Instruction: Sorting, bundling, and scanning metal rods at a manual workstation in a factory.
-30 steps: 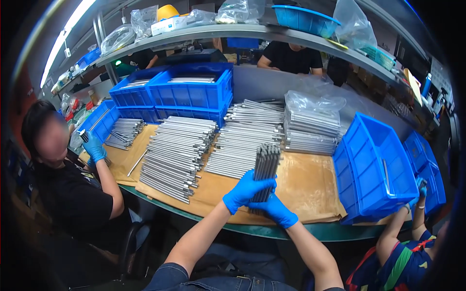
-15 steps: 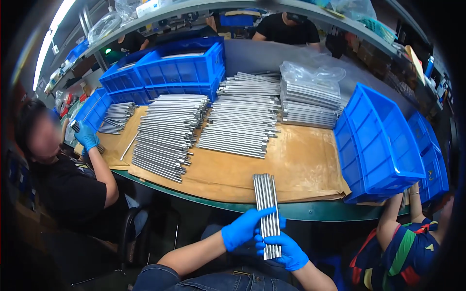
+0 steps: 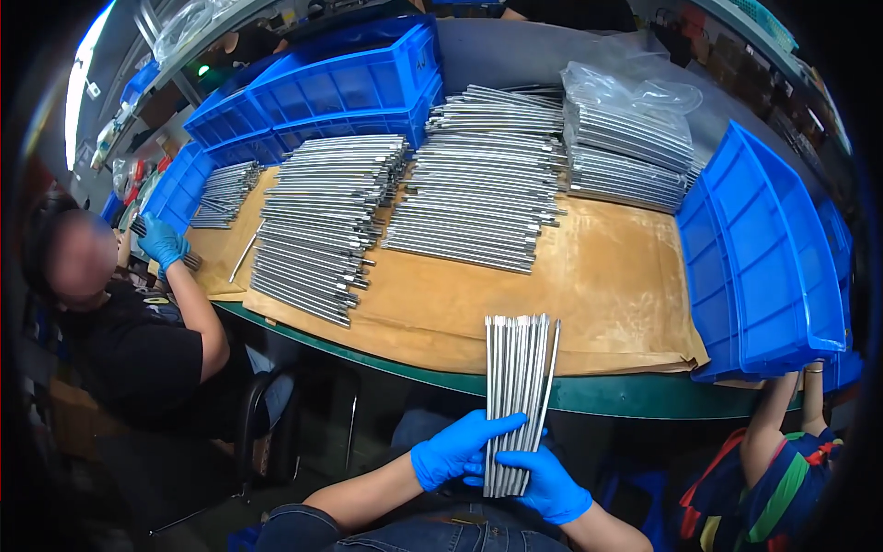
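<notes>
Both my hands, in blue gloves, hold one bundle of slim silver metal rods (image 3: 517, 368) upright in front of me, close to the table's front edge. Around the left side and front of the bundle, my left hand (image 3: 460, 449) is closed with its thumb across the rods. My right hand (image 3: 549, 483) grips the lower end from the right, its thumb pressed on the front. At the top the rods fan out slightly, and one on the right leans outward. The fingers behind the bundle are mostly hidden.
Two wide stacks of rods, one left (image 3: 322, 221) and one middle (image 3: 474, 193), lie on brown paper (image 3: 607, 285). Plastic-wrapped rods (image 3: 625, 156) sit behind. Blue crates stand at left (image 3: 340, 83) and right (image 3: 763, 258). A gloved co-worker (image 3: 166, 244) holds rods; another person's arms (image 3: 773, 423) are at right.
The bundle in my hands has turned and spread, showing a wider face with more rods visible. My view has shifted, so the table's contents appear higher.
</notes>
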A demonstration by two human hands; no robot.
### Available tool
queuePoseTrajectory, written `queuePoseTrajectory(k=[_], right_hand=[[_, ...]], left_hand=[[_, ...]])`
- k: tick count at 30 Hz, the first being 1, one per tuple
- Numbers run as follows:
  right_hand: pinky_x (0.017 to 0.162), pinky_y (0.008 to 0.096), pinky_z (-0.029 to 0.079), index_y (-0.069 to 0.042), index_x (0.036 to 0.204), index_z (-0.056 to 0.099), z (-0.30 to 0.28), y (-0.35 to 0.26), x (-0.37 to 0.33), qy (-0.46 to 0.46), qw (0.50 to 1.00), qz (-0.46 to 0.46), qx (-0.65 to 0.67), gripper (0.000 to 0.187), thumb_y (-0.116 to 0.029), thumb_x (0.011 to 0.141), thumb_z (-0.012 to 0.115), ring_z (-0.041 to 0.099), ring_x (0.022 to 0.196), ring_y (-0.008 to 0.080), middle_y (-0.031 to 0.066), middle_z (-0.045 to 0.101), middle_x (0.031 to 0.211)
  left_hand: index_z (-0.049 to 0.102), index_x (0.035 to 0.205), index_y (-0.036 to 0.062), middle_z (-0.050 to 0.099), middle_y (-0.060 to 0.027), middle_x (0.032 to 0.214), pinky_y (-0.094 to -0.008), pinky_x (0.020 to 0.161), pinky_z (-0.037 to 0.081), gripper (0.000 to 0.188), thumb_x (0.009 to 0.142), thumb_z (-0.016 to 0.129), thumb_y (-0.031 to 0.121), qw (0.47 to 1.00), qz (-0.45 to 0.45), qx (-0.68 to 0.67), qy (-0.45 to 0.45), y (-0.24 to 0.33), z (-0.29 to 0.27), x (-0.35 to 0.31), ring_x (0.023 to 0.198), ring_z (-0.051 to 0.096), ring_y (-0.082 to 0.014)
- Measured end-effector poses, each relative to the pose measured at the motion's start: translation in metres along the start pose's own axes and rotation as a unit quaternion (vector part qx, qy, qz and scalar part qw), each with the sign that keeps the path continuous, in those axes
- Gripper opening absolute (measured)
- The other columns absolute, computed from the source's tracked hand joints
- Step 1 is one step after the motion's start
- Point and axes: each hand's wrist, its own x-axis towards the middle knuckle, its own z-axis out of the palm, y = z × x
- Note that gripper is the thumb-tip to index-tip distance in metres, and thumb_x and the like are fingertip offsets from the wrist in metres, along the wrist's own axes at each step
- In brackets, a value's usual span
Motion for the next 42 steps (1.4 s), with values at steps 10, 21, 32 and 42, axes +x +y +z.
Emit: queuePoseTrajectory(k=[10, 21, 32, 42], right_hand=[[0.089, 0.0531, 0.048, -0.002, 0.128, 0.039, -0.011, -0.002, 0.002, -0.008, 1.0, 0.023, 0.0, 0.047, -0.005, 0.084, 0.054, 0.057, 0.105, 0.035, 0.0175, 0.056, 0.114], [0.091, 0.0469, 0.048, 0.0, 0.129, 0.04, -0.014, 0.001, 0.005, -0.024, 0.999, 0.031, 0.004, 0.048, -0.003, 0.083, 0.053, 0.058, 0.104, 0.0311, 0.0161, 0.057, 0.115], [0.09, 0.0382, 0.048, -0.003, 0.128, 0.043, -0.019, 0.006, 0.014, 0.02, 0.999, -0.013, -0.031, 0.05, 0.002, 0.079, 0.054, 0.058, 0.104, 0.0245, 0.0113, 0.058, 0.113], [0.09, 0.04, 0.049, -0.001, 0.128, 0.042, -0.014, 0.006, 0.01, -0.015, 1.0, -0.015, -0.006, 0.051, 0.002, 0.079, 0.054, 0.058, 0.104, 0.026, 0.013, 0.057, 0.116]], left_hand=[[0.054, 0.117, 0.0014, 0.065, -0.0105, 0.096, -0.0188, 0.045, 0.046, 0.036, 0.092, 0.052, 0.027, 1.0, 0.007, -0.011, 0.021, -0.005, -0.002, 0.001, 0.066, 0.062, -0.0109], [0.059, 0.104, 0.0023, 0.063, -0.006, 0.075, -0.0207, 0.036, 0.034, 0.033, 0.092, 0.051, 0.032, 0.996, 0.01, 0.068, 0.064, 0.0, -0.013, -0.011, 0.045, 0.049, -0.0068], [0.054, 0.106, -0.0042, 0.065, -0.0094, 0.075, -0.0401, 0.056, 0.049, 0.039, 0.094, 0.047, 0.032, 0.839, 0.324, 0.37, 0.231, -0.032, -0.017, 0.008, 0.061, 0.062, -0.0262], [0.056, 0.11, -0.0016, 0.067, -0.0103, 0.095, -0.0312, 0.063, 0.053, 0.035, 0.09, 0.055, 0.027, 0.997, 0.004, -0.048, 0.057, -0.003, -0.025, -0.006, 0.078, 0.067, -0.0206]])
